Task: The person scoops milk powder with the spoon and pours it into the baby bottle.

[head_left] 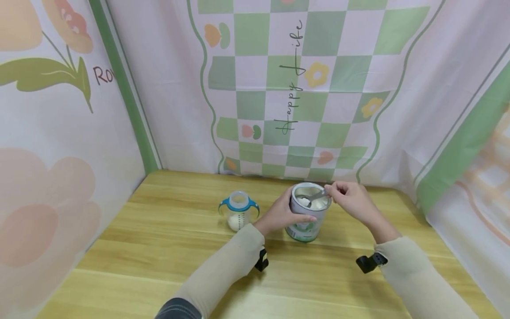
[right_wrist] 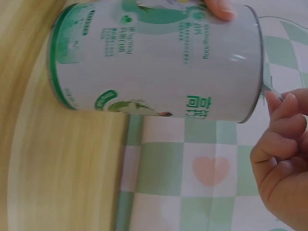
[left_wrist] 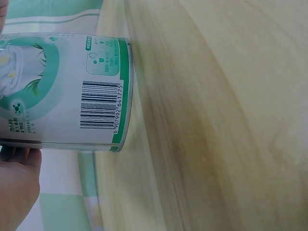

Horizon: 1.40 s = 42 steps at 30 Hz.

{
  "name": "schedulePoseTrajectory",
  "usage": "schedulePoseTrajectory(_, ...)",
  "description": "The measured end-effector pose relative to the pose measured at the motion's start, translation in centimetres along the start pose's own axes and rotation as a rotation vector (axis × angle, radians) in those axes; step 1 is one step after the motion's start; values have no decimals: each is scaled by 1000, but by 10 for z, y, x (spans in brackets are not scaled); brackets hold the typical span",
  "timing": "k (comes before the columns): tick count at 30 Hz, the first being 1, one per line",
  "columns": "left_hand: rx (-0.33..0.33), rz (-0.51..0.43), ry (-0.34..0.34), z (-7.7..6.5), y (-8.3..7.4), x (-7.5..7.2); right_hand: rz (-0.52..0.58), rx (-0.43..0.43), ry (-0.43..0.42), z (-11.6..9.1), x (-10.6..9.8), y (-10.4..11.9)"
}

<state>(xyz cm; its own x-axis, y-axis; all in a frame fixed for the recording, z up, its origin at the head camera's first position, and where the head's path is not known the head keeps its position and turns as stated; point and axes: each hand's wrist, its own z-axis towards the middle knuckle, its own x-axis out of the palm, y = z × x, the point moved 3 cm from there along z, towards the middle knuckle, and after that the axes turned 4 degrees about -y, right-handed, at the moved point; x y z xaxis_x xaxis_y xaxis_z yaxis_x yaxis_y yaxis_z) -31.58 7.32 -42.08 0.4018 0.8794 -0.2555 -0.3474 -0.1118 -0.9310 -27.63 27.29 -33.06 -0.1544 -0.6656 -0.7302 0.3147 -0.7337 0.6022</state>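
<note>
The metal can (head_left: 314,227) is on the far part of the worktop (head_left: 159,248), a little right of the middle, with its open mouth up; I cannot tell whether it leans slightly. Its wall is white with green print, and in the left wrist view a barcode is seen near the green band at the base. Inside the mouth is a grey spoon (head_left: 317,195), its bowl carrying white powder (head_left: 304,201) and its handle passing over the right side of the rim.

The left hand (head_left: 280,213) holds the can around its left side, with the thumb lying across the front. The right hand (head_left: 352,201) is narrow, pinching the end of the spoon handle with thumb and finger.

Left of the can, just beside the left wrist, stands a clear bottle (head_left: 239,217) with a blue ring, two blue handles, and whitish contents in the lower part. Both forearms wear beige sleeves (head_left: 235,257). Behind the worktop hangs a cloth (head_left: 287,79) with green and white checks and the words "Happy Life".
</note>
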Motion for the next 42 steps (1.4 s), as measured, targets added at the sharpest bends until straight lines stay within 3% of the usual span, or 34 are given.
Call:
schedulePoseTrajectory(10,10,-1,4,-1,1,0,-49,-117,-181,-4,5,-4)
schedulePoseTrajectory(17,10,6,0,0,1,0,-40,-126,-220,-6,5,-4)
schedulePoseTrajectory(25,27,-1,0,0,1,0,39,-16,-191,-4,5,-12)
schedulePoseTrajectory(33,5,-18,-4,-1,1,0,243,184,-88,-4,8,-22)
schedulePoseTrajectory(42,-10,-9,-8,0,0,0,446,235,-72,-6,11,-24)
